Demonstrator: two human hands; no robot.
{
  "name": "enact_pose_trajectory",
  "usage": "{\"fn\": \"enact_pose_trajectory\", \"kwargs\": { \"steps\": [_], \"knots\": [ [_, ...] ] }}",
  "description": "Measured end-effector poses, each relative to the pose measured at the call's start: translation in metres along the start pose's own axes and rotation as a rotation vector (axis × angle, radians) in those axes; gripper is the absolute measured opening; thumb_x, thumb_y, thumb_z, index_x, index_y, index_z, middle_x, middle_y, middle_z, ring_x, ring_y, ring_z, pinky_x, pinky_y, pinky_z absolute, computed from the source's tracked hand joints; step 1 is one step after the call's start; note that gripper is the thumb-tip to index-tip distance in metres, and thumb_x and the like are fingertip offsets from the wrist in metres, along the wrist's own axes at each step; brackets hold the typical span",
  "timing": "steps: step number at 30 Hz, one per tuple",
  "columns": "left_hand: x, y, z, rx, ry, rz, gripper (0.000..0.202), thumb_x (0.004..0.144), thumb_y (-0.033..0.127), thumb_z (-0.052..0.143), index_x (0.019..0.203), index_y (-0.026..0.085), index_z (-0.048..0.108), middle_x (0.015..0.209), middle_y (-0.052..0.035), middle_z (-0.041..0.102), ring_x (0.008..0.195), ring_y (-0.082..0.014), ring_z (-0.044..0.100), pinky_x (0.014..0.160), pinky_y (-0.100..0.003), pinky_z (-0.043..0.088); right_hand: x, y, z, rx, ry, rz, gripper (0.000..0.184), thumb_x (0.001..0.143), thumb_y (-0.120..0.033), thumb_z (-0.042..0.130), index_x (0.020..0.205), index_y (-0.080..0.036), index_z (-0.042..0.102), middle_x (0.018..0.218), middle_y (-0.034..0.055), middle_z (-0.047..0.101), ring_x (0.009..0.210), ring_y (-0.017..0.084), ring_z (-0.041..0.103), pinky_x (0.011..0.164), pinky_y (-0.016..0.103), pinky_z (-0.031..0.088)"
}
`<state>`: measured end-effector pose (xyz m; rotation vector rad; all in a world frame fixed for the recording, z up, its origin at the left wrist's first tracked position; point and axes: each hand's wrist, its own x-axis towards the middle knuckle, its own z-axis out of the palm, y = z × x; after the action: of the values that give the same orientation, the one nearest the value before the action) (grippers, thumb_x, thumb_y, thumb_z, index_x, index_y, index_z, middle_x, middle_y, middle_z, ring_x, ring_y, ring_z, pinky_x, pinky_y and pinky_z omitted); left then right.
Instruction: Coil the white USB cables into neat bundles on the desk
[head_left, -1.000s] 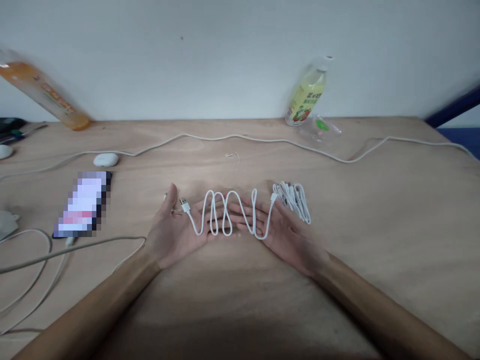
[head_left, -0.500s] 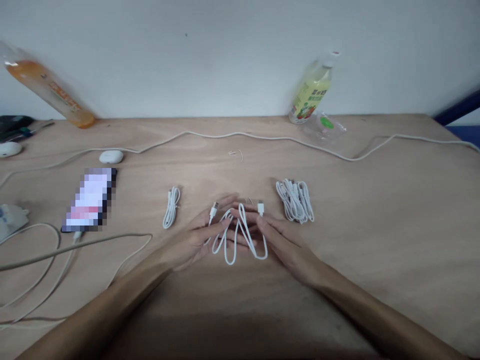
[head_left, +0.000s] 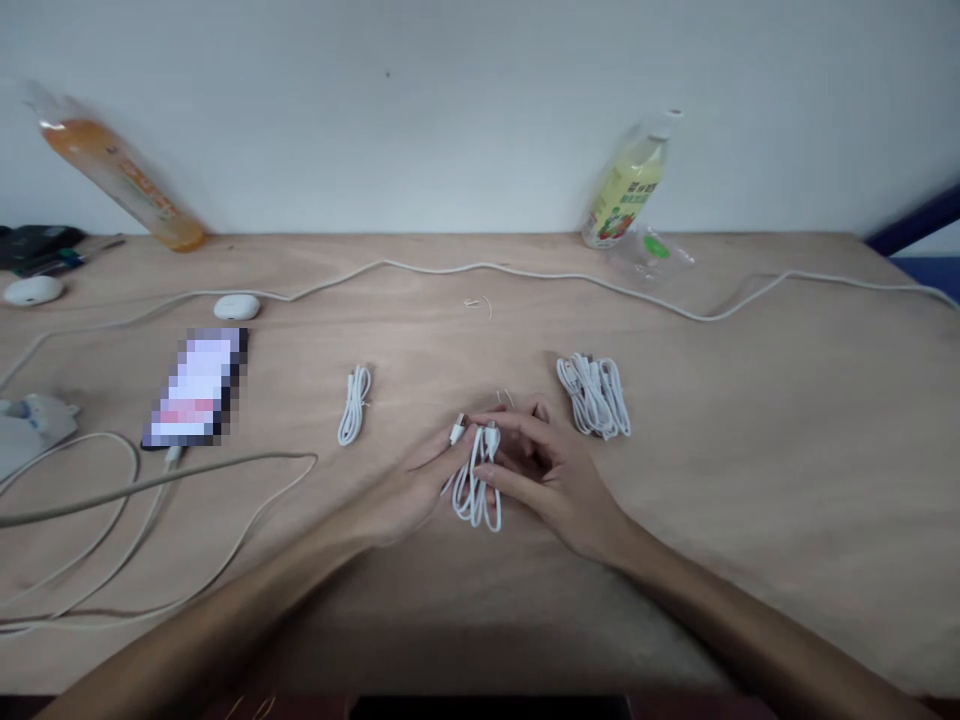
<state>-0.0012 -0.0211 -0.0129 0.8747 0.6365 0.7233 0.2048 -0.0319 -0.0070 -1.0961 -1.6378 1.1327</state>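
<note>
A white USB cable (head_left: pixel 477 500), folded into several loops, is held between my two hands above the near middle of the table. My left hand (head_left: pixel 409 492) grips the loops from the left, with one metal plug upright by its thumb. My right hand (head_left: pixel 559 482) is closed around the right side of the loops, thumb in front, beside the other plug. Its far fingers are partly hidden behind the cable. A coiled white cable (head_left: pixel 354 405) lies left of my hands, and a bundle of coiled white cables (head_left: pixel 596 397) lies to the right.
A phone (head_left: pixel 196 388) with a cord plugged in lies at left, near a white earbud case (head_left: pixel 237 307). Loose cords cross the left side. A long white cord (head_left: pixel 480 266) runs along the back. An orange bottle (head_left: pixel 124 185) and a yellow-labelled bottle (head_left: pixel 628 190) stand by the wall.
My hands have come closer together, and the cable's spread loops are now gathered into a narrower bundle. The right-hand plug has moved left, nearer the other plug. The view has shifted slightly.
</note>
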Motion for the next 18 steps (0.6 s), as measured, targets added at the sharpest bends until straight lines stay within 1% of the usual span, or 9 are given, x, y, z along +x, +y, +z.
{"fn": "enact_pose_trajectory", "kwargs": {
  "steps": [3,5,6,8,9,10,12,14,18],
  "knots": [
    [-0.001,-0.001,0.005,-0.011,0.064,0.005,0.045,0.108,0.045,0.066,0.150,0.029,0.069,0.158,-0.0091,0.065,0.162,-0.0339,0.040,0.134,-0.050,0.026,0.000,0.000,0.005,0.035,0.006,0.005,0.033,0.093,-0.037,0.088,0.124,-0.034,0.079,0.087,-0.0022,0.055,0.077,0.017,0.054,0.071,0.034,0.047],
    [-0.001,0.001,0.009,-0.088,0.053,-0.003,0.047,0.107,0.045,0.067,0.150,0.028,0.069,0.157,-0.0097,0.066,0.159,-0.0346,0.044,0.134,-0.051,0.026,0.000,0.000,0.007,0.062,0.002,0.017,0.032,0.092,-0.037,0.088,0.121,-0.031,0.078,0.082,-0.0038,0.055,0.072,0.016,0.053,0.068,0.033,0.045],
    [-0.001,0.002,0.011,-0.157,0.042,-0.015,0.049,0.107,0.047,0.067,0.151,0.028,0.067,0.155,-0.0109,0.068,0.156,-0.0354,0.049,0.133,-0.053,0.028,-0.001,0.000,0.008,0.068,0.006,0.034,0.030,0.092,-0.036,0.087,0.120,-0.031,0.077,0.080,-0.0044,0.056,0.070,0.016,0.052,0.067,0.032,0.044],
    [0.001,0.007,0.012,-0.308,-0.080,-0.130,0.057,0.107,0.057,0.061,0.155,0.024,0.064,0.150,-0.0157,0.070,0.149,-0.0391,0.056,0.126,-0.059,0.037,0.000,0.001,0.008,0.095,0.031,0.086,0.024,0.093,-0.036,0.083,0.115,-0.029,0.077,0.082,-0.0034,0.061,0.071,0.016,0.056,0.068,0.032,0.048],
    [0.002,0.010,0.011,-0.377,-0.154,-0.184,0.067,0.107,0.067,0.054,0.156,0.022,0.062,0.150,-0.0186,0.070,0.147,-0.0412,0.058,0.124,-0.062,0.039,0.000,0.001,0.007,0.121,0.043,0.119,0.021,0.094,-0.036,0.082,0.113,-0.029,0.077,0.086,-0.0020,0.065,0.074,0.016,0.060,0.071,0.033,0.051],
    [0.003,0.013,0.010,-0.448,-0.226,-0.228,0.082,0.103,0.079,0.049,0.158,0.020,0.060,0.150,-0.0215,0.069,0.145,-0.0444,0.059,0.121,-0.065,0.042,0.001,0.001,0.006,0.152,0.053,0.149,0.019,0.095,-0.037,0.081,0.110,-0.028,0.076,0.091,-0.0004,0.070,0.079,0.017,0.065,0.074,0.034,0.054],
    [0.004,0.020,0.007,-0.544,-0.314,-0.274,0.106,0.092,0.095,0.041,0.162,0.017,0.054,0.150,-0.0248,0.068,0.143,-0.0493,0.059,0.116,-0.070,0.044,0.003,0.001,0.004,0.219,0.063,0.192,0.019,0.094,-0.040,0.081,0.107,-0.027,0.075,0.100,0.0023,0.076,0.088,0.019,0.071,0.080,0.035,0.058],
    [0.005,0.026,0.006,-0.578,-0.333,-0.281,0.113,0.089,0.099,0.039,0.166,0.016,0.050,0.146,-0.0241,0.071,0.142,-0.0509,0.059,0.112,-0.072,0.046,0.004,0.001,0.002,0.258,0.067,0.219,0.021,0.093,-0.042,0.083,0.105,-0.026,0.075,0.102,0.0027,0.078,0.088,0.019,0.074,0.080,0.034,0.061],
    [0.005,0.033,0.009,-0.594,-0.263,-0.319,0.106,0.091,0.094,0.037,0.167,0.021,0.050,0.142,-0.0215,0.074,0.141,-0.0526,0.061,0.107,-0.071,0.050,0.004,0.000,0.001,0.280,0.070,0.229,0.019,0.094,-0.040,0.082,0.105,-0.026,0.076,0.101,0.0021,0.080,0.086,0.018,0.075,0.078,0.032,0.062]
  ]
}}
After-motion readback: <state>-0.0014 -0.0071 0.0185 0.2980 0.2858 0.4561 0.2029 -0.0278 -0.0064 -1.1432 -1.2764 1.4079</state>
